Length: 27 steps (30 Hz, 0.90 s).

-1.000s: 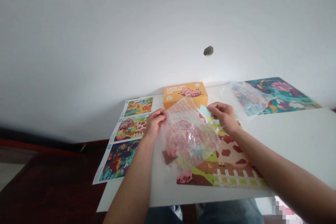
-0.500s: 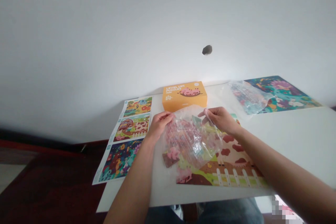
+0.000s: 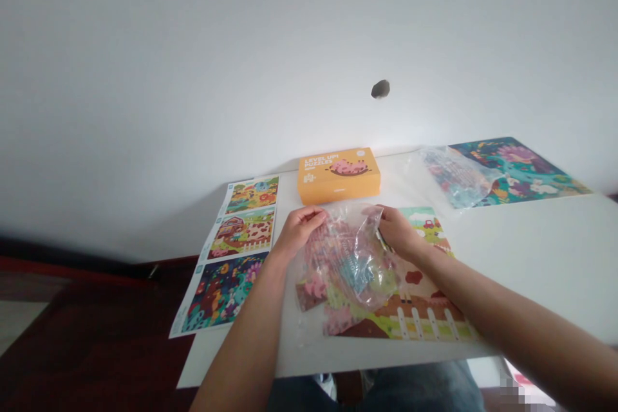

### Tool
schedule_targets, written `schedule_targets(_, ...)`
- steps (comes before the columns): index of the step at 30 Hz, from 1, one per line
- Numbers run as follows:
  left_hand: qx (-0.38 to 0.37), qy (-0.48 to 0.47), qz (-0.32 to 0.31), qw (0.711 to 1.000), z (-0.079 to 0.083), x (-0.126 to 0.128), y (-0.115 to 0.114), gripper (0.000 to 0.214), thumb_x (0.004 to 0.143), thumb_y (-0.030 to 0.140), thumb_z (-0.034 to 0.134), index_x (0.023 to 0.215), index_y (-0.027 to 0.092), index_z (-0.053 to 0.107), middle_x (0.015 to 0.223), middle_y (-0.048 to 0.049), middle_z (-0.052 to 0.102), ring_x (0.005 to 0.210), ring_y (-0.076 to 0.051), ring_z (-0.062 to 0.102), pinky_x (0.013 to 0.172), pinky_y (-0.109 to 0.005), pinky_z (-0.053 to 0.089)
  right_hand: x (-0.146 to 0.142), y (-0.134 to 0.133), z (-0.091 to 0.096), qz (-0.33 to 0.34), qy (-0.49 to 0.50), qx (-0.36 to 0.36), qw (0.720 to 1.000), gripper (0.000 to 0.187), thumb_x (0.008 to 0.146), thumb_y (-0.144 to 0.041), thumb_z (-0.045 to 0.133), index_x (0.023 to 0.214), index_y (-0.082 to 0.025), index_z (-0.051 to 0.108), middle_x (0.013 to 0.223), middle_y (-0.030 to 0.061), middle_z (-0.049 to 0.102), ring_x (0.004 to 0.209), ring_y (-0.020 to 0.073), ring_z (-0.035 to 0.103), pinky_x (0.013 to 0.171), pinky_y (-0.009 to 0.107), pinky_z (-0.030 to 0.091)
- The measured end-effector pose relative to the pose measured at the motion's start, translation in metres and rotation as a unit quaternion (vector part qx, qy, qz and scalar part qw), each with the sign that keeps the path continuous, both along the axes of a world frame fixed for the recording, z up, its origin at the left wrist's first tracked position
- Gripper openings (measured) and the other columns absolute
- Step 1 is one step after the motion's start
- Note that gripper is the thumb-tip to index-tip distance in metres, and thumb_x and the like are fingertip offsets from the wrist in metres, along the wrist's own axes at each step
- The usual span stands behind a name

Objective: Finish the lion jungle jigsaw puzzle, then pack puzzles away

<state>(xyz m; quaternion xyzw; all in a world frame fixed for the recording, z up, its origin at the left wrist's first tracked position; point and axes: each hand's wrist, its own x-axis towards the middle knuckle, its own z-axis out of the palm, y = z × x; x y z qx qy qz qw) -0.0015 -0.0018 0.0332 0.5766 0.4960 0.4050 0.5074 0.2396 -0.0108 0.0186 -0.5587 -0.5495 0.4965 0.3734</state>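
Note:
A clear plastic bag (image 3: 345, 257) with loose jigsaw pieces inside is held up over the table. My left hand (image 3: 302, 228) pinches its upper left edge between thumb and fingers. At the upper right edge, my right hand (image 3: 398, 232) is closed on the plastic; its fingertips are partly covered by the film. A thin dark-edged sliver shows under those fingers, too small to name. One piece with a pink pig (image 3: 315, 286) shows through the bag's lower left corner. Beneath the bag lies a farm picture (image 3: 415, 315) with a spotted cow and white fence, partly hidden by the bag and my right arm.
Behind the bag stands an orange puzzle box (image 3: 338, 190). A sheet with three pictures (image 3: 224, 264) lies at the left edge of the white table (image 3: 531, 257). At the back right, another bag of pieces (image 3: 456, 177) overlaps a dark jungle picture (image 3: 535, 170). A wall rises behind.
My right hand has moved down and slightly right, its fingers now lower against the bag. The bag has sagged and creased, its pieces shifted. More of the farm picture's top right shows.

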Motion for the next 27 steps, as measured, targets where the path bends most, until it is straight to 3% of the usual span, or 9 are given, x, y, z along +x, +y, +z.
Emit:
schedule_targets(5, -0.003, -0.012, 0.000, 1.000, 0.000, -0.003, 0.000, 0.024, 0.078, 0.040, 0.071, 0.080, 0.016, 0.072, 0.074, -0.0009, 0.065, 0.067, -0.013, 0.055, 0.065, -0.023, 0.040, 0.012, 0.008, 0.003, -0.043, -0.192, 0.131, 0.972, 0.020, 0.082, -0.030, 0.051, 0.077, -0.018, 0.067, 0.076, 0.0047, 0.067, 0.071, 0.0171, 0.057, 0.068, 0.028, 0.041)
schedule_targets(7, -0.008, -0.019, -0.006, 1.000, 0.000, -0.004, 0.000, 0.024, 0.079, 0.040, 0.071, 0.079, 0.016, 0.072, 0.074, -0.0009, 0.065, 0.068, -0.013, 0.055, 0.065, -0.023, 0.039, 0.018, 0.014, 0.002, -0.062, -0.214, 0.151, 0.963, 0.021, 0.081, -0.035, 0.055, 0.075, -0.018, 0.066, 0.075, 0.0043, 0.065, 0.070, 0.0170, 0.056, 0.068, 0.029, 0.040)
schedule_targets(11, -0.013, -0.028, -0.002, 1.000, -0.002, -0.004, 0.000, 0.023, 0.078, 0.040, 0.072, 0.080, 0.016, 0.073, 0.074, -0.0011, 0.065, 0.069, -0.013, 0.055, 0.066, -0.023, 0.039, 0.018, 0.023, -0.007, -0.076, -0.151, 0.049, 0.984, 0.033, 0.084, -0.049, 0.053, 0.072, -0.019, 0.063, 0.064, 0.0019, 0.058, 0.059, 0.0156, 0.053, 0.058, 0.028, 0.039)
schedule_targets(14, -0.013, -0.027, 0.003, 1.000, -0.004, -0.004, 0.000, 0.024, 0.077, 0.040, 0.072, 0.080, 0.017, 0.074, 0.074, -0.0013, 0.066, 0.069, -0.013, 0.056, 0.066, -0.023, 0.040, 0.017, 0.025, -0.007, -0.059, -0.035, -0.023, 0.997, 0.030, 0.085, -0.044, 0.050, 0.081, -0.017, 0.063, 0.071, 0.0040, 0.060, 0.062, 0.0162, 0.058, 0.059, 0.028, 0.045)
schedule_targets(18, -0.021, -0.029, 0.004, 0.999, 0.000, -0.004, 0.000, 0.024, 0.076, 0.040, 0.073, 0.078, 0.017, 0.073, 0.074, -0.0014, 0.067, 0.068, -0.013, 0.056, 0.066, -0.023, 0.040, 0.034, 0.028, 0.008, 0.078, 0.091, -0.047, 0.992, 0.023, 0.077, -0.028, 0.055, 0.093, -0.015, 0.064, 0.093, 0.0094, 0.065, 0.082, 0.0195, 0.064, 0.072, 0.031, 0.051)
schedule_targets(20, -0.023, -0.028, 0.002, 0.999, 0.001, -0.004, 0.000, 0.024, 0.077, 0.041, 0.073, 0.078, 0.017, 0.073, 0.073, -0.0014, 0.066, 0.068, -0.013, 0.056, 0.065, -0.023, 0.040, 0.049, 0.029, 0.019, 0.186, 0.044, -0.012, 0.981, 0.033, 0.077, -0.028, 0.058, 0.107, -0.016, 0.064, 0.100, 0.0095, 0.066, 0.086, 0.0197, 0.063, 0.076, 0.032, 0.050)
schedule_targets(23, -0.023, -0.028, 0.003, 0.999, 0.000, -0.005, 0.000, 0.024, 0.077, 0.041, 0.073, 0.080, 0.017, 0.074, 0.074, -0.0017, 0.067, 0.068, -0.014, 0.057, 0.066, -0.024, 0.040, 0.068, 0.031, 0.030, 0.327, -0.094, 0.063, 0.938, 0.057, 0.074, -0.031, 0.069, 0.128, -0.018, 0.057, 0.100, 0.0074, 0.068, 0.087, 0.0197, 0.061, 0.079, 0.033, 0.046)
schedule_targets(25, -0.024, -0.032, 0.007, 0.999, -0.002, -0.006, 0.001, 0.024, 0.076, 0.041, 0.073, 0.081, 0.017, 0.075, 0.074, -0.0019, 0.068, 0.069, -0.014, 0.057, 0.066, -0.024, 0.041, 0.074, 0.032, 0.033, 0.365, -0.152, 0.081, 0.915, 0.058, 0.072, -0.029, 0.071, 0.127, -0.018, 0.059, 0.091, 0.0049, 0.067, 0.081, 0.0184, 0.059, 0.075, 0.032, 0.045)
schedule_targets(27, -0.023, -0.042, 0.012, 0.999, -0.003, -0.008, 0.001, 0.023, 0.075, 0.039, 0.074, 0.081, 0.017, 0.075, 0.075, -0.0024, 0.068, 0.069, -0.014, 0.058, 0.066, -0.024, 0.042, 0.076, 0.034, 0.033, 0.373, -0.162, 0.074, 0.910, 0.045, 0.074, -0.029, 0.068, 0.117, -0.016, 0.065, 0.081, 0.0024, 0.064, 0.072, 0.0160, 0.056, 0.068, 0.029, 0.043)
